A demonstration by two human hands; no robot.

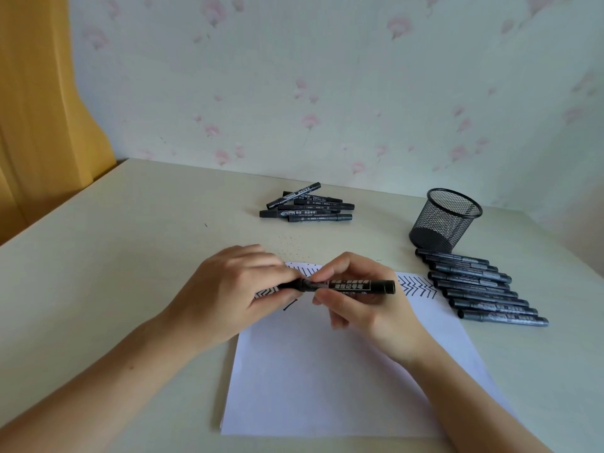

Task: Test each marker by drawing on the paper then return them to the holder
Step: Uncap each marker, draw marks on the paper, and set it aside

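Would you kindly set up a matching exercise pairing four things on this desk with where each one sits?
Things:
1. mesh holder
2. loose pile of markers
3. neat row of markers
4. held marker

Places:
A. gripped by both hands over the paper
B. far middle of the desk, near the wall
C. lined up just right of the paper
D. standing at the far right, behind the row

Pairs: 1-D, 2-B, 3-C, 4-A

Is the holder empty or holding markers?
Empty, as far as shows: holder stands upright, nothing above its rim, only mesh visible inside.
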